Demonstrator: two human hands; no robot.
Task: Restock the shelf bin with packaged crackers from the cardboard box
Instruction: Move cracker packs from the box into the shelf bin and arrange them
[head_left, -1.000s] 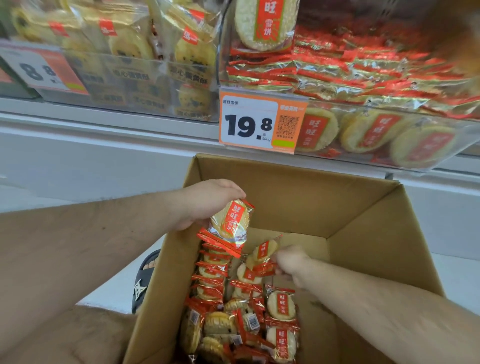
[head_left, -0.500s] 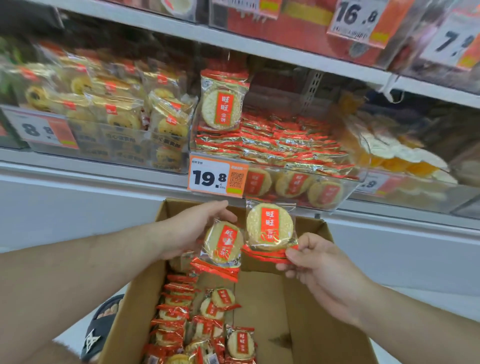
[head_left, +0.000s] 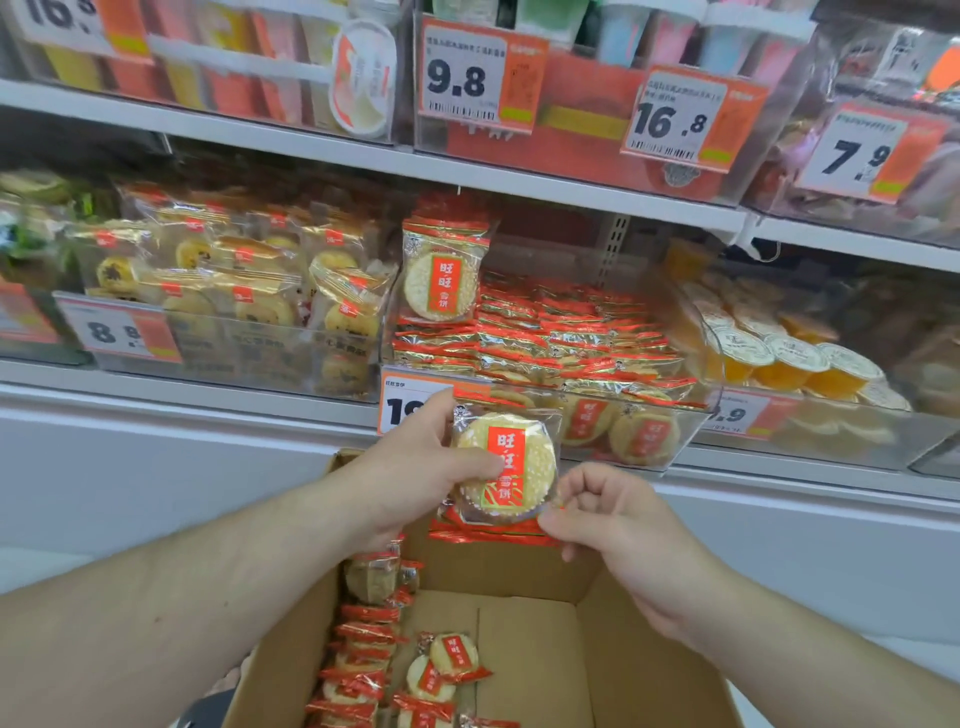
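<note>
A stack of rice cracker packets (head_left: 501, 470) was gripped at frame centre by the left hand (head_left: 415, 480), pinched below by the right hand (head_left: 613, 519), beneath the shelf bin (head_left: 545, 415). Lower packets could probably slip into the cardboard box (head_left: 524, 649).

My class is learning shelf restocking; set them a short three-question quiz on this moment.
1. True or false: both hands hold cracker packets.
2. Which price tag does the left hand partly cover? A) 9.8 B) the one on the shelf bin of red packets C) 7.9
3. Where do the remaining packets lie in the cardboard box?

Key: 1 true, with the right hand pinching a lower edge; 2 B; 3 along its left side.
</note>
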